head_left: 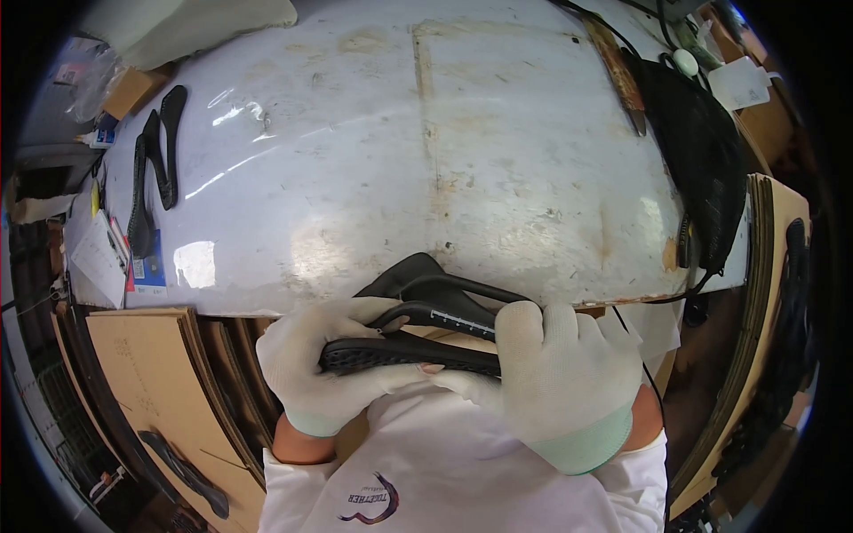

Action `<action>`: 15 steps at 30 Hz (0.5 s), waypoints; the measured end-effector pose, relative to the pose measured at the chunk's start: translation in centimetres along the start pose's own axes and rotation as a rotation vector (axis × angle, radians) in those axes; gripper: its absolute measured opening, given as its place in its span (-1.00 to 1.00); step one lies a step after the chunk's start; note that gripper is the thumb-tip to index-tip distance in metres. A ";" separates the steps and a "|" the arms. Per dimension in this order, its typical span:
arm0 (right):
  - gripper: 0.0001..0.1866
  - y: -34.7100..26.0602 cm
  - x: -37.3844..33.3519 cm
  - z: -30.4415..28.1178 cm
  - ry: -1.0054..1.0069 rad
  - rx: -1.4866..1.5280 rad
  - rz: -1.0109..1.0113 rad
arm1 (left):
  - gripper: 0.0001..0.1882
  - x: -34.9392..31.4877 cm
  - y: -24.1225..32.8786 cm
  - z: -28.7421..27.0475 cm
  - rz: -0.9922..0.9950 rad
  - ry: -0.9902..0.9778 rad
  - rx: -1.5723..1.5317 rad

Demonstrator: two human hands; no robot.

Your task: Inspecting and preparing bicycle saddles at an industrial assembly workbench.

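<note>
In front of my chest, at the table's near edge, I hold a black bicycle saddle (418,353) with both gloved hands. Its underside rails face up, and a white graduated scale runs along one rail. At the saddle's left end my left hand (306,360) is closed round it, with bare fingertips showing through the glove. My right hand (569,373) grips the other end, its fingers folded over the rails and its thumb underneath. Both gloves are white knit with mint-green cuffs. The saddle's right end is hidden by my right hand.
Several black saddle parts (171,147) lie at the table's (338,160) left side, near papers (99,260) and a blue card (151,266). A black bag (697,151) and a brown-handled tool (617,71) lie at the right. Cardboard boxes (142,382) stand below left.
</note>
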State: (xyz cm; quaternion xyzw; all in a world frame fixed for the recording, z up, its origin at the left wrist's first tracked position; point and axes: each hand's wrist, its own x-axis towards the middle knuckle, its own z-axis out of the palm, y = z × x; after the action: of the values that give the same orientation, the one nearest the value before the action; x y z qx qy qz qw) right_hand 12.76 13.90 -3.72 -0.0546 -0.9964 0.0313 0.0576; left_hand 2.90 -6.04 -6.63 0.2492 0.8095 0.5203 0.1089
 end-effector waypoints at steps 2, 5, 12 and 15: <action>-0.31 -0.1 -0.2 0.1 0.010 -0.008 0.022 | -0.38 -0.2 -0.3 0.3 0.048 0.046 0.035; -0.32 0.1 -1.0 0.4 -0.026 0.043 0.013 | -0.39 0.9 0.3 -0.4 0.043 -0.101 -0.056; -0.34 1.6 -1.6 1.1 -0.057 0.154 -0.041 | -0.41 0.6 0.7 -0.6 0.230 -0.203 0.223; -0.35 1.3 -1.4 0.6 -0.014 0.109 -0.048 | -0.41 -0.4 0.1 0.1 0.190 -0.086 0.183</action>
State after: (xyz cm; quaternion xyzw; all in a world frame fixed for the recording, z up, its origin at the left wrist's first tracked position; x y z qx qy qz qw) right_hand 14.18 15.01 -4.53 -0.0273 -0.9946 0.0847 0.0543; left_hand 3.32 -6.18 -6.57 0.3559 0.8210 0.4409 0.0704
